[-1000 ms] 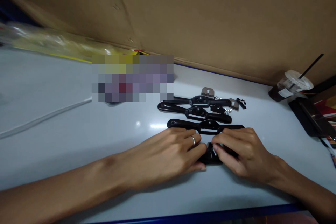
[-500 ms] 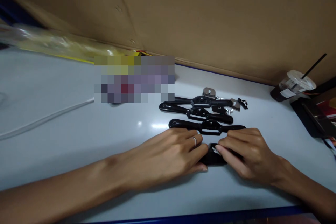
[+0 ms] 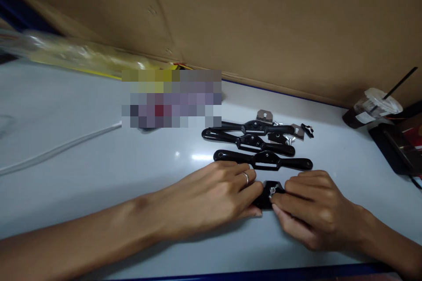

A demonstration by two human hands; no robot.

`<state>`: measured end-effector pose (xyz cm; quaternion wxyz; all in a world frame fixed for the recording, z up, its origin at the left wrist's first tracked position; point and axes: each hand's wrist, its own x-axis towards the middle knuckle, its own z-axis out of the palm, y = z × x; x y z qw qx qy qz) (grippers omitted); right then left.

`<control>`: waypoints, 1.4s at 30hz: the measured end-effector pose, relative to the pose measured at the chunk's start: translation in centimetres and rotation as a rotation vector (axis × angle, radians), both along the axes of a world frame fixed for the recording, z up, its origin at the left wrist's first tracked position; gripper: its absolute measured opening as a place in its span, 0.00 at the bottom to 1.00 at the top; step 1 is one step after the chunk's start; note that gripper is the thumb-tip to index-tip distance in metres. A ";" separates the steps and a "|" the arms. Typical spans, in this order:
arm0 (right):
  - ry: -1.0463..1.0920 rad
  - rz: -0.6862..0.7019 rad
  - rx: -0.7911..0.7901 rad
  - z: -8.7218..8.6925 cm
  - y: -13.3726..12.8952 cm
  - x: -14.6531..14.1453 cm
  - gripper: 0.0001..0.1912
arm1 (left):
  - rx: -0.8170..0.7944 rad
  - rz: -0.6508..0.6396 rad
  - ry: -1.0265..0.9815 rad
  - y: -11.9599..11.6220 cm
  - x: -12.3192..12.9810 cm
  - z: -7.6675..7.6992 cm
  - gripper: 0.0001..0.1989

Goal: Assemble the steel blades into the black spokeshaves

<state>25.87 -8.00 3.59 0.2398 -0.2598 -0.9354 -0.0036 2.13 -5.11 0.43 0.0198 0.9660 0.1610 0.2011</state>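
My left hand (image 3: 227, 191), with a ring on one finger, is closed around one end of a black spokeshave (image 3: 263, 199) lying low on the table. At its middle sits a small silver thumbscrew (image 3: 273, 191). The fingers of my right hand (image 3: 313, 208) are bent together, with the thumb and index tips at this screw; the spokeshave's right handle is hidden by the hand. Just beyond lie more black spokeshave bodies, the nearest body (image 3: 266, 159) close to my left knuckles, a middle one (image 3: 249, 141) and a far one (image 3: 253, 127).
Metal blades (image 3: 264, 116), a black cap piece (image 3: 277, 137) and small screws lie around the far bodies. A lidded drink cup (image 3: 372, 107) with a straw stands at the right beside a black box (image 3: 392, 149). A white cable (image 3: 66, 147) runs at the left; a cardboard wall (image 3: 263, 30) rises behind.
My right hand has shifted slightly down and its fingers have turned at the thumbscrew, showing more of the screw and the nearest body's right handle. My left hand keeps its hold.
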 end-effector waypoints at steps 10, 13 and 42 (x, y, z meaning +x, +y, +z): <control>-0.044 0.007 0.035 0.4 0.1 0.0 0.20 | 0.011 0.007 -0.005 0.0 0.2 0.2 0.16; -0.044 -0.011 0.058 0.3 0.1 0.0 0.18 | 0.017 0.005 0.005 0.0 0.1 0.2 0.15; -0.059 -0.117 -0.063 0.9 0.9 1.3 0.18 | 0.007 0.041 0.021 -0.1 0.0 0.2 0.13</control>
